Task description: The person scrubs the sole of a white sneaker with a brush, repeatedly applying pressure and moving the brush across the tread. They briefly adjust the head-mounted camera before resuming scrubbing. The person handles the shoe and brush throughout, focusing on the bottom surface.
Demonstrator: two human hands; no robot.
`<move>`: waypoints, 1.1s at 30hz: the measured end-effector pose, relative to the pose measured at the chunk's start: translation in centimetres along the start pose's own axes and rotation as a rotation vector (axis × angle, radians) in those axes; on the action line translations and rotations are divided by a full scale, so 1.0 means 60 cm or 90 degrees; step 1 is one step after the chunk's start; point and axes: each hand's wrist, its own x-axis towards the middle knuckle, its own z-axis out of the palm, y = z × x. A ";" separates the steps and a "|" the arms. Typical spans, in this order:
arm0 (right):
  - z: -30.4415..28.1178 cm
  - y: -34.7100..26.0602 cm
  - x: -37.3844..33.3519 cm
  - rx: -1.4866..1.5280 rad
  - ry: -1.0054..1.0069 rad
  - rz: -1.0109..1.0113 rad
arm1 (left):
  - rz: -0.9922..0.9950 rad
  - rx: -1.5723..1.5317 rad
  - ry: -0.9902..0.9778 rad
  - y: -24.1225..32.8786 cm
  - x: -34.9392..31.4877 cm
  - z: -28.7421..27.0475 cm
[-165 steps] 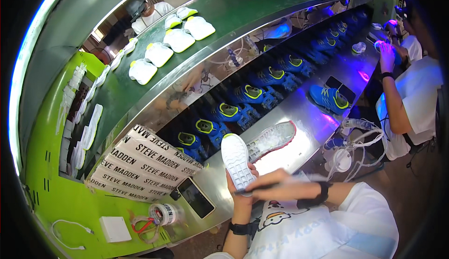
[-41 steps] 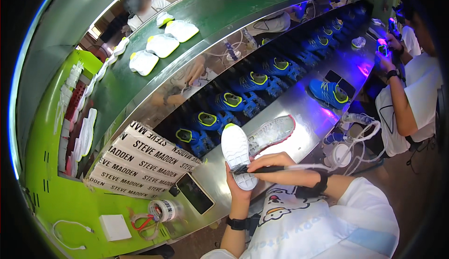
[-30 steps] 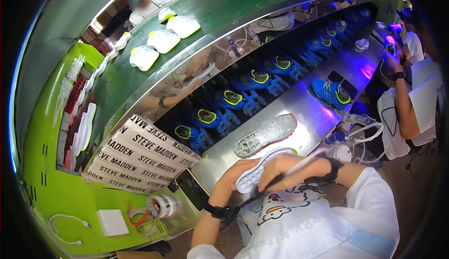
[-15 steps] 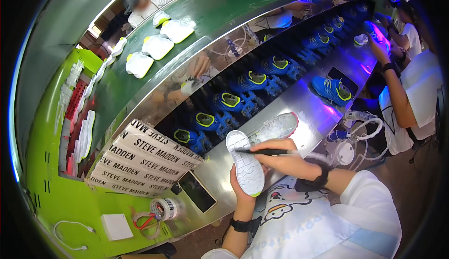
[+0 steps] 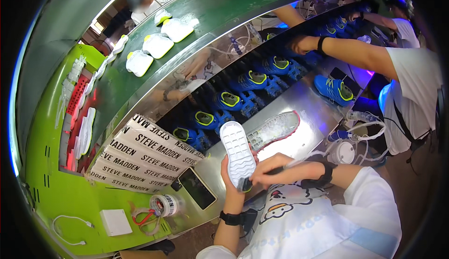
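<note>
My left hand (image 5: 228, 175) is closed around a white shoe sole (image 5: 237, 152), holding it upright with its grooved tread facing me. In my right hand (image 5: 272, 169) is a small black brush (image 5: 244, 184), its dark head touching the lower end of the sole, near a yellow-green edge. My right fingers wrap the handle and partly cover it. Just beyond the held sole, a greyish sole with a pinkish-red rim (image 5: 276, 129) lies on the metal bench (image 5: 306, 139).
Blue sneakers (image 5: 229, 100) stand in a row on a dark rack. White soles (image 5: 159, 46) rest on the green belt (image 5: 201, 13). A printed box (image 5: 145, 158), phone (image 5: 199, 189) and tape roll (image 5: 163, 206) are at left. A co-worker's arm (image 5: 355, 55) reaches over the rack.
The brush has gone from the sole's upper part to its lower end. My left hand and the sole shifted slightly left. A co-worker's arm now stretches over the rack.
</note>
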 end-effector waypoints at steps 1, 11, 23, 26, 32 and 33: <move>-0.008 -0.005 -0.005 -0.003 -0.036 0.051 | -0.040 0.027 0.008 0.009 0.000 0.000; -0.047 -0.060 -0.015 -0.160 -0.127 -0.162 | -0.356 0.220 0.210 0.041 0.042 0.090; -0.128 -0.018 -0.077 -0.252 -0.090 -0.057 | -0.379 0.591 0.222 0.043 0.059 0.111; -0.133 -0.051 -0.080 -0.027 0.187 0.018 | -0.286 0.386 0.177 0.036 0.027 0.105; -0.093 -0.110 -0.067 0.154 0.213 -0.240 | 0.066 0.305 0.007 0.165 0.049 0.289; -0.100 -0.105 -0.067 0.170 0.264 -0.289 | 0.076 0.045 -0.026 0.212 0.048 0.315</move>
